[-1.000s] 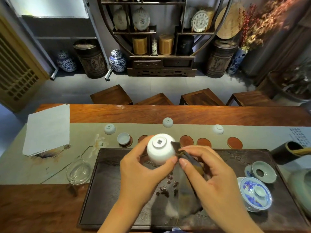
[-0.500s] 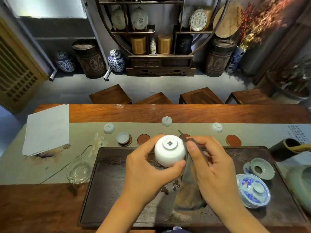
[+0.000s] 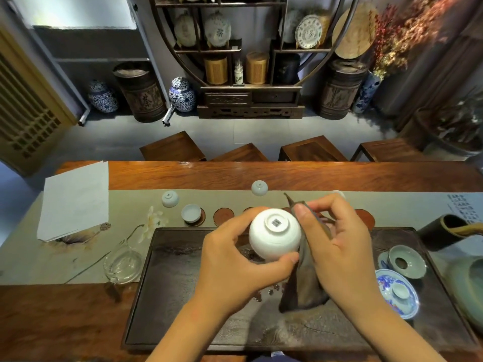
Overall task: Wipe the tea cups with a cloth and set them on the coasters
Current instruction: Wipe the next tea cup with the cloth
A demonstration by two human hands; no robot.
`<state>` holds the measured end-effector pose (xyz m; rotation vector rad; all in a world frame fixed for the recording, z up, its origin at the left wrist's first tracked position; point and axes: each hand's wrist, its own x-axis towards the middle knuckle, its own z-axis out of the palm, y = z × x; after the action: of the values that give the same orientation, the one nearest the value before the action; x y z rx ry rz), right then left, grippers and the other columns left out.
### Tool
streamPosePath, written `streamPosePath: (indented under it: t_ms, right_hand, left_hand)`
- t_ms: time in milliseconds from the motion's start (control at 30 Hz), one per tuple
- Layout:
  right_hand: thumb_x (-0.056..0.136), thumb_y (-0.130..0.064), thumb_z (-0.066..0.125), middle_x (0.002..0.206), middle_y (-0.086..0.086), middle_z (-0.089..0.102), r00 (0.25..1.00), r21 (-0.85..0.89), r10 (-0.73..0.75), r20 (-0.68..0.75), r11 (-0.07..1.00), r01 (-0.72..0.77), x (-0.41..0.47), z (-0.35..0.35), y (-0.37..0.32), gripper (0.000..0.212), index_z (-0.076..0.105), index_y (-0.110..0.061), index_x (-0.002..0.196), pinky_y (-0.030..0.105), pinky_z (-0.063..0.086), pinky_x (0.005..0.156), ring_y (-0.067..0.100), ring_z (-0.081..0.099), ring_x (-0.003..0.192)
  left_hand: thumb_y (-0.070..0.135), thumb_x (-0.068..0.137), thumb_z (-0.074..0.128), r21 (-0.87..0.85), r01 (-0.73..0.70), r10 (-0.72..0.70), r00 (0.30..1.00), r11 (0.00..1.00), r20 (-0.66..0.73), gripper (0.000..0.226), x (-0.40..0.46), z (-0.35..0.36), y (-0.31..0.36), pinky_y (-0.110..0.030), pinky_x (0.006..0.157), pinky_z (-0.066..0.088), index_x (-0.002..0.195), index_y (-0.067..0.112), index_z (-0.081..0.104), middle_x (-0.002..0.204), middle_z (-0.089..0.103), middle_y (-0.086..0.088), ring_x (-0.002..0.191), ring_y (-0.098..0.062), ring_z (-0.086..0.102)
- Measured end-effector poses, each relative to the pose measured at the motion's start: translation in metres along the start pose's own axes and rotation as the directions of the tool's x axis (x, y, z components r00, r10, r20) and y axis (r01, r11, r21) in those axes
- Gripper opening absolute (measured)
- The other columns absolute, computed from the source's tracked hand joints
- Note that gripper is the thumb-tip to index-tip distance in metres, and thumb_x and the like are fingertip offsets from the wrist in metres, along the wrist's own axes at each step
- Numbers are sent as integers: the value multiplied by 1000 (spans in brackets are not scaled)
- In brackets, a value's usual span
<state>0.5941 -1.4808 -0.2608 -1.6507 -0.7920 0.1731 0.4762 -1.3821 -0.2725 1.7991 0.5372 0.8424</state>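
My left hand (image 3: 235, 267) grips a white tea cup (image 3: 273, 235) with its base turned up toward me, above the dark tea tray (image 3: 170, 296). Pressed against the cup's right side is a dark brown cloth (image 3: 303, 286), pinched in my right hand (image 3: 342, 246). One cup (image 3: 191, 212) stands upright on the leftmost coaster. A bare brown coaster (image 3: 223, 216) lies beside it, and another coaster (image 3: 367, 218) shows past my right hand. Two more cups sit upside down on the runner, an upturned cup (image 3: 170, 198) at the left and an upturned cup (image 3: 259, 188) in the middle.
A glass pitcher (image 3: 122, 265) sits left of the tray, white paper (image 3: 75, 199) at the far left. On the tray's right are a blue-and-white lidded bowl (image 3: 397, 292) and a celadon strainer (image 3: 406, 261). A dark holder (image 3: 441, 232) stands at the right.
Both hands have drifted right and slightly away from me with the cup. The cloth has slid up along the cup's right side, and the cup's base has turned more toward me.
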Motion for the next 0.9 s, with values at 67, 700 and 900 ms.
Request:
streamPosePath:
  t_ms: [67, 700, 900]
  right_hand:
    - [85, -41, 60, 86, -10, 66, 1000, -11, -23, 13, 1000, 23, -6, 1, -4, 14, 59, -28, 81, 13, 46, 66, 10, 63, 78]
    - [82, -32, 67, 79, -7, 61, 975, -65, -186, 121, 979, 195, -9, -2, -20, 13, 64, -21, 76, 9, 41, 68, 9, 60, 79]
    - [75, -29, 66, 61, -7, 62, 846, 139, 209, 490, 940, -312, 39, -16, -19, 27, 63, -3, 72, 11, 44, 54, 1, 54, 55]
  left_hand:
    - [32, 59, 84, -41, 29, -31, 999, 999, -40, 48, -1, -1, -3, -17, 80, 53, 105, 35, 71, 102, 75, 15, 96, -7, 71]
    - [28, 60, 79, 88, -83, 85, 996, 993, -14, 50, 1, -6, 5, -17, 75, 54, 105, 45, 68, 98, 73, 17, 90, -7, 71]
    - [25, 58, 86, 66, -219, 204, 962, 973, 179, 59, 3, -11, 11, -31, 82, 55, 114, 24, 66, 105, 72, 10, 99, -11, 69]
